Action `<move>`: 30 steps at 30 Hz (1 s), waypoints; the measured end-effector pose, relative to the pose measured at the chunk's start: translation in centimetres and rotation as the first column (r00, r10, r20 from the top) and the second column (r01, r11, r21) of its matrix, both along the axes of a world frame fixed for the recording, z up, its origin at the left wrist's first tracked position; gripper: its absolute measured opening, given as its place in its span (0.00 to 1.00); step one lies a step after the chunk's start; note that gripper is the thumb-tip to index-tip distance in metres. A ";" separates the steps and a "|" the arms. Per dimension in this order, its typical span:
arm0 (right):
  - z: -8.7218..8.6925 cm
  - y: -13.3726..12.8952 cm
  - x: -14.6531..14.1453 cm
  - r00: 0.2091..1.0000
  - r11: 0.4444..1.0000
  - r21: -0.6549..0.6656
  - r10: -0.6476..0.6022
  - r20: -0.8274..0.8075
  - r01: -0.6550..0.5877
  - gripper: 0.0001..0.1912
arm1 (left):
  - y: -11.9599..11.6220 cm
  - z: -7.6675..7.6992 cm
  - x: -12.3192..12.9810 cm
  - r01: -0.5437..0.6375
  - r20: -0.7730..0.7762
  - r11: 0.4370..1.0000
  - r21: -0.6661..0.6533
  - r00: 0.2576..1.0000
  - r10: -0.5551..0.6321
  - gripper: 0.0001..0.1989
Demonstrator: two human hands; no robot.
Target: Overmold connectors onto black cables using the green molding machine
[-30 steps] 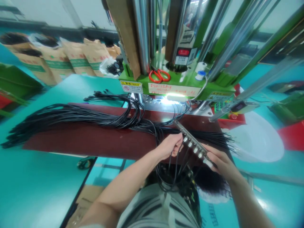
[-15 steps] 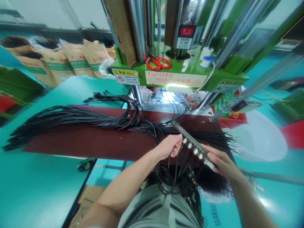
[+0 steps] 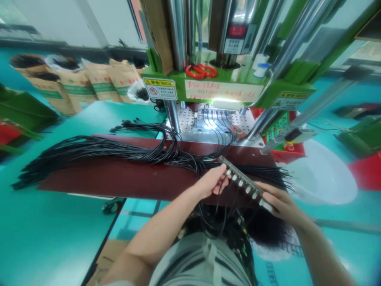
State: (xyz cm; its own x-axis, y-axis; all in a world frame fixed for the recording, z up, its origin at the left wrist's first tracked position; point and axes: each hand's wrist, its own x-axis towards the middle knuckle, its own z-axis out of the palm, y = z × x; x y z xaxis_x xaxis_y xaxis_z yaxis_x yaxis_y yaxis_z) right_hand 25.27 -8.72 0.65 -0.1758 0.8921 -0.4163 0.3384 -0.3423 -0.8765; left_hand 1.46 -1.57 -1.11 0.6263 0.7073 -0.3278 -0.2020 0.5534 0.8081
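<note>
A long metal mold bar (image 3: pixel 242 175) with several silver connectors along its side is tilted above the brown board (image 3: pixel 119 180). My right hand (image 3: pixel 278 202) grips its lower right end. At its upper left end my left hand (image 3: pixel 213 182) pinches a black cable by the connector there. Thin black cables hang from the connectors toward my lap. Behind the bar, a thick bundle of black cables (image 3: pixel 113 149) lies along the board, with bare wire ends at the right.
A green press (image 3: pixel 235 75) stands ahead, with cables on its lit metal plate (image 3: pixel 190 124) and red scissors (image 3: pixel 201 71) on its ledge. A white basin (image 3: pixel 324 174) is at the right. Paper sacks (image 3: pixel 77 83) stand at the back left.
My view has shifted slightly. My left hand still works at the upper end of the mold bar, its fingers moved a little along the connector. My right hand keeps its hold.
</note>
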 end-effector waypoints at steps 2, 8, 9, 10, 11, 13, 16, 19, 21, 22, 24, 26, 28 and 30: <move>0.5 0.4 1.2 1.000 1.000 0.000 0.022 0.022 -0.022 0.28 | 0.0 0.4 -0.4 -0.113 -0.013 0.992 0.064 0.993 0.114 0.19; 2.8 5.2 3.7 0.967 0.981 -0.069 0.193 0.167 -0.184 0.24 | 0.5 2.1 -3.2 -0.267 -0.033 0.943 0.197 0.960 0.278 0.13; 3.1 6.4 3.7 0.952 0.975 -0.073 0.223 0.209 -0.212 0.23 | 0.7 2.3 -3.7 -0.291 -0.043 0.933 0.211 0.951 0.306 0.12; 3.4 7.7 3.5 0.933 0.966 -0.072 0.259 0.250 -0.249 0.22 | 1.1 2.4 -4.2 -0.318 -0.053 0.920 0.229 0.940 0.338 0.12; 3.6 9.1 3.2 0.911 0.955 -0.062 0.297 0.286 -0.292 0.20 | 1.4 2.5 -4.6 -0.342 -0.065 0.906 0.251 0.928 0.368 0.11; 3.6 11.6 2.3 0.866 0.924 -0.013 0.364 0.344 -0.383 0.17 | 2.3 2.5 -5.3 -0.367 -0.097 0.877 0.309 0.906 0.413 0.10; 2.8 14.7 0.5 0.812 0.858 0.153 0.386 0.438 -0.490 0.12 | 3.7 2.2 -5.9 -0.353 -0.177 0.805 0.476 0.859 0.481 0.08; 1.6 16.4 -0.9 0.790 0.789 0.308 0.330 0.517 -0.532 0.11 | 5.0 1.7 -5.8 -0.250 -0.248 0.657 0.712 0.785 0.568 0.07; 1.4 16.9 -1.3 0.782 0.778 0.317 0.330 0.529 -0.543 0.11 | 5.4 1.2 -5.5 -0.134 -0.280 0.541 0.830 0.739 0.612 0.07; 1.6 17.1 -1.4 0.782 0.785 0.309 0.325 0.532 -0.537 0.11 | 5.4 0.9 -5.3 -0.075 -0.293 0.491 0.868 0.720 0.629 0.07; 2.3 17.7 -1.3 0.801 0.816 0.334 0.237 0.550 -0.472 0.12 | 5.4 0.4 -4.9 0.023 -0.318 0.417 0.909 0.684 0.656 0.08; 3.2 18.9 -1.7 0.833 0.823 0.468 0.012 0.553 -0.323 0.13 | 5.2 -0.2 -4.5 0.096 -0.346 0.379 0.921 0.652 0.675 0.09; 3.8 21.1 -2.7 0.835 0.767 0.611 -0.198 0.513 -0.194 0.14 | 5.0 -0.6 -4.2 0.157 -0.369 0.354 0.922 0.631 0.682 0.09; 3.9 23.9 -4.5 0.834 0.716 0.681 -0.277 0.477 -0.152 0.15 | 5.1 -1.0 -4.1 0.203 -0.386 0.335 0.920 0.623 0.680 0.09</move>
State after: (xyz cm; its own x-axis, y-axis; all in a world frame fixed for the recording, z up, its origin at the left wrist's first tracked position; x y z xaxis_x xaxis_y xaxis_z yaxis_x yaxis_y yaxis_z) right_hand 20.76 15.19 4.51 -0.0608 0.9543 0.2926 0.7995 0.2220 -0.5581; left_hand -2.67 3.50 -2.06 0.2865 0.8769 0.3859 0.5971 -0.4785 0.6439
